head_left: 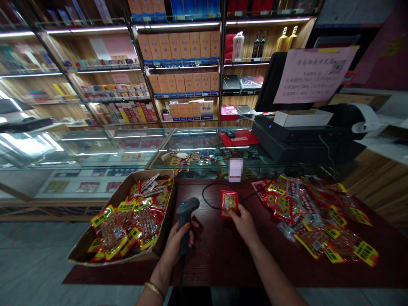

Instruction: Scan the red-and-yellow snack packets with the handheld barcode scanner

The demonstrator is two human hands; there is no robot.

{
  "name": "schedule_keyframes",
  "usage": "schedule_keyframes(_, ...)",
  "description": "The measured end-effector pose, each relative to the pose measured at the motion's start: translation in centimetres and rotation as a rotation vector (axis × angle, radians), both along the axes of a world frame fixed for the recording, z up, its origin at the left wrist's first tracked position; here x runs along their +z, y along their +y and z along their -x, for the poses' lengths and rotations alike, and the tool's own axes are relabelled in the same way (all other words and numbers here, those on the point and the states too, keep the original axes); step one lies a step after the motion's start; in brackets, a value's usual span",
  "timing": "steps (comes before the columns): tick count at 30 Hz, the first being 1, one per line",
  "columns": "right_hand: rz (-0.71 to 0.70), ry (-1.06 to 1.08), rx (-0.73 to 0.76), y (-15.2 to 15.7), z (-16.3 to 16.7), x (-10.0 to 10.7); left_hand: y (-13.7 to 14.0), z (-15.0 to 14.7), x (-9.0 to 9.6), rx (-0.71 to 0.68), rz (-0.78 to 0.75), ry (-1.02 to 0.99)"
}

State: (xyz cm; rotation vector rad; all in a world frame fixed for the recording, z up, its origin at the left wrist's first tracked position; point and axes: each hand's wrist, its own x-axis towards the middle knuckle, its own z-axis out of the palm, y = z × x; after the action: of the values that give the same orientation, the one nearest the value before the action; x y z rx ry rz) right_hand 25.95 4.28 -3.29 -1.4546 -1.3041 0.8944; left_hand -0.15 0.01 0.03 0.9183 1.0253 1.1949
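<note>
My left hand (181,236) is wrapped round the handle of a dark barcode scanner (187,207), its head tilted up and to the right. In my right hand (244,223) is a small red snack packet (229,200), pinched at its lower right corner above the table. To the left, a cardboard box (172,199) holds many yellow-and-red snack packets (146,223). On the right a loose pile of similar snack packets (318,216) lies on the dark red tabletop (210,259). A black cable (204,195) loops on the table behind the scanner.
Behind the table stands a glass display counter (137,144). On it are a red mouse pad (245,138) with a mouse (230,134), and a monitor (270,80) with a paper notice, above a black cash drawer (287,142). Shelves with boxes (178,46) and bottles line the wall.
</note>
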Motion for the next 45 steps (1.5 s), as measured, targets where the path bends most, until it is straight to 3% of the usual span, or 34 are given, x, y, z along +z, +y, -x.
schedule_keyframes(3,0.019,0.176,0.010,0.8,1.8,-1.6,0.1,0.0,-0.1,0.007,0.009,0.007)
schedule_keyframes(7,-0.021,0.254,0.032,1.2,2.6,-2.7,0.2,-0.1,0.0,-0.017,0.019,0.029)
schedule_keyframes(14,-0.079,0.328,0.094,1.4,2.6,-2.2,0.1,-0.5,-0.2,-0.031,-0.015,0.062)
schedule_keyframes(23,0.061,0.453,0.114,1.4,3.2,-2.8,0.0,-0.3,-0.4,-0.041,-0.016,0.041)
schedule_keyframes(28,0.053,0.468,0.112,1.2,3.2,-2.8,0.0,-0.3,-0.4,-0.036,-0.010,0.028)
schedule_keyframes(45,-0.017,0.466,-0.029,0.5,2.9,-2.1,-0.3,-0.3,-0.2,-0.036,0.025,0.005)
